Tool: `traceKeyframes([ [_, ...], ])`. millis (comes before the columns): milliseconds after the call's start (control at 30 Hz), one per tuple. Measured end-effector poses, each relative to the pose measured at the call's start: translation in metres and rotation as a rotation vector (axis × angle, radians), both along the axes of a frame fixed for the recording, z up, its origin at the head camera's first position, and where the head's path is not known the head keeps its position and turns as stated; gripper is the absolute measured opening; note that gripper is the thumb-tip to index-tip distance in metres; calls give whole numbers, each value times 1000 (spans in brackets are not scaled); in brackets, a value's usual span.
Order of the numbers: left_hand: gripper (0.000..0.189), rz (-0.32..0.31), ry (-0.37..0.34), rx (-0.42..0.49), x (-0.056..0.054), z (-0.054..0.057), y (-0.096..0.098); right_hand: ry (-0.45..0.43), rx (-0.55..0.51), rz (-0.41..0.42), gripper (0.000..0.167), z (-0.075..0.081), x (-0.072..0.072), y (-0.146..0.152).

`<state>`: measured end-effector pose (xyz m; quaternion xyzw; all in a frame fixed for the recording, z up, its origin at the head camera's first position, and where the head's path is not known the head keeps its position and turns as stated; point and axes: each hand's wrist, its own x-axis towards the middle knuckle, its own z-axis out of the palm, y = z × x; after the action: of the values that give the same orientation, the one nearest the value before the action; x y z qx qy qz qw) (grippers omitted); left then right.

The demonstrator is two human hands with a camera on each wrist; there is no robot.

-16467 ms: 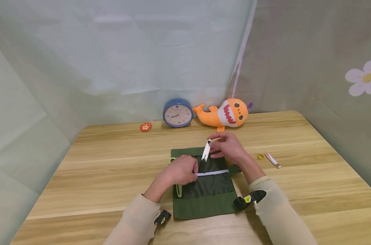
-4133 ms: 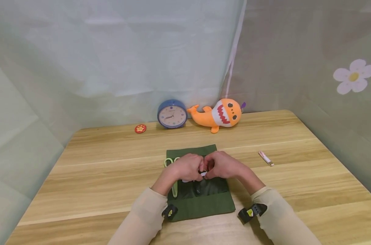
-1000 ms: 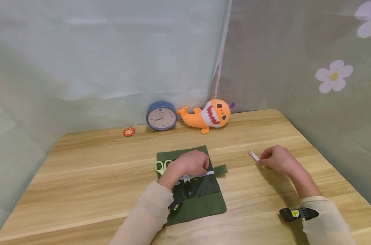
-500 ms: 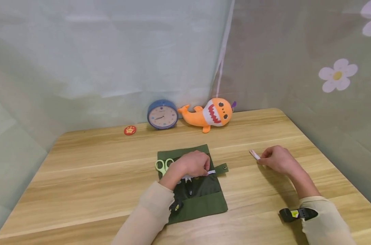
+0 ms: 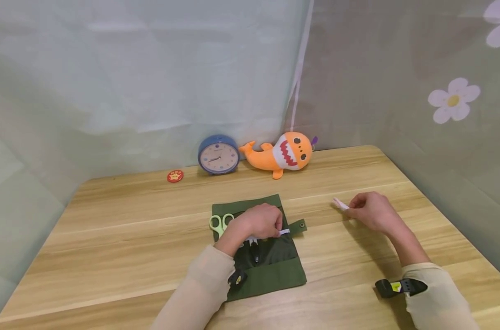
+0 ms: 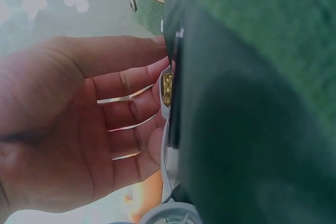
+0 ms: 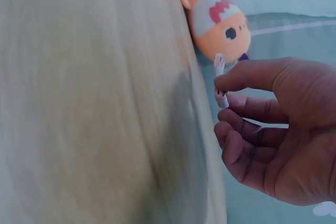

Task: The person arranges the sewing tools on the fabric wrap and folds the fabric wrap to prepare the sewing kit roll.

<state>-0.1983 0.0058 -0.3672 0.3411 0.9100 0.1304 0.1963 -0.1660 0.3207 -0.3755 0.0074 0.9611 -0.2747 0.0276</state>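
In the head view, my left hand (image 5: pixel 260 222) pinches the right part of the white elastic band (image 5: pixel 285 232) across an unrolled dark green pouch (image 5: pixel 270 279). A gold dimpled thimble ring (image 6: pixel 167 88) sits under that band. Pale green scissors (image 5: pixel 215 224) lie at the pouch's left side, partly behind my wrist. Small snips (image 5: pixel 254 251) with dark blades lie in the middle, their upper part hidden by my hand. To the right, my right hand (image 5: pixel 371 211) pinches what looks like a folded pinkish-white tape measure (image 7: pixel 219 80) between thumb and finger, just above the table.
At the back stand a blue alarm clock (image 5: pixel 219 155) and an orange plush shark (image 5: pixel 276 155). A round red badge (image 5: pixel 175 176) lies left of the clock. The pouch's snap strap (image 5: pixel 298 226) sticks out to its right. Fabric walls border the wooden table (image 5: pixel 130 233).
My right hand has lifted the tape measure slightly off the table. My left hand stays on the elastic band. The thimble ring and snips, handled earlier, now sit at the band.
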Motion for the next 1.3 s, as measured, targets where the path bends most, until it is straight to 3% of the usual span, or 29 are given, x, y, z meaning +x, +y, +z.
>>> traceKeyframes([
  [233, 23, -8, -16, 6, -1, 0, 0, 17, -65, 11, 20, 11, -2, -16],
  [467, 32, -20, -35, 24, -2, -1, -1, -28, -213, 46, 21, 26, -9, -38],
  [733, 35, -26, -56, 34, -3, -1, -1, 42, -324, 133, 19, 35, -14, -64],
  [967, 20, -1, -83, 34, -4, -1, -2, 90, -397, 183, 24, 32, -19, -83],
  [1133, 17, -7, -96, 57, -5, 0, -4, 32, -455, 224, 27, 27, -24, -95],
  [1300, 19, -20, -101, 79, -7, 0, -6, -98, -576, 202, 28, 19, -24, -106],
])
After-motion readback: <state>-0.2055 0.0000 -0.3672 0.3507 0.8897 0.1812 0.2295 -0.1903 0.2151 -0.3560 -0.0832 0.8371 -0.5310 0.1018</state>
